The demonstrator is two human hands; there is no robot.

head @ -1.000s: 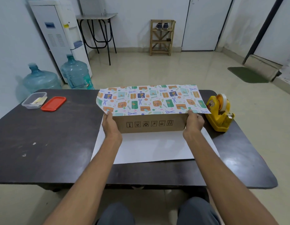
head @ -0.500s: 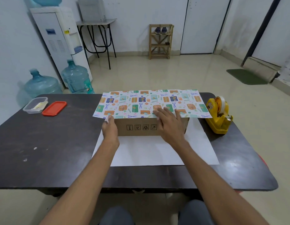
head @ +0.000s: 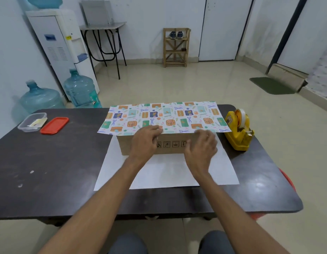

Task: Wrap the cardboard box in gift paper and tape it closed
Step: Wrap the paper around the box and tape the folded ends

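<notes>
A brown cardboard box (head: pixel 174 143) stands mid-table on a sheet of gift paper. The patterned far part of the gift paper (head: pixel 164 116) is folded over the box's top, overhanging both ends. Its white underside (head: pixel 168 171) lies flat on the table towards me. My left hand (head: pixel 146 142) rests its fingers on the paper's near edge at the top front of the box, near the middle. My right hand (head: pixel 201 149) is at the box's front right with spread, blurred fingertips at the paper's edge. The box's front face is partly hidden by both hands.
A yellow tape dispenser (head: pixel 238 131) stands just right of the box. A clear plastic container (head: pixel 32 121) and its red lid (head: pixel 54 125) sit at the far left of the dark table (head: pixel 49 171). Water bottles and a dispenser stand on the floor beyond.
My left hand slid from the box's left corner to the middle of the paper's edge. My right hand went from the right corner to the middle, then back right.
</notes>
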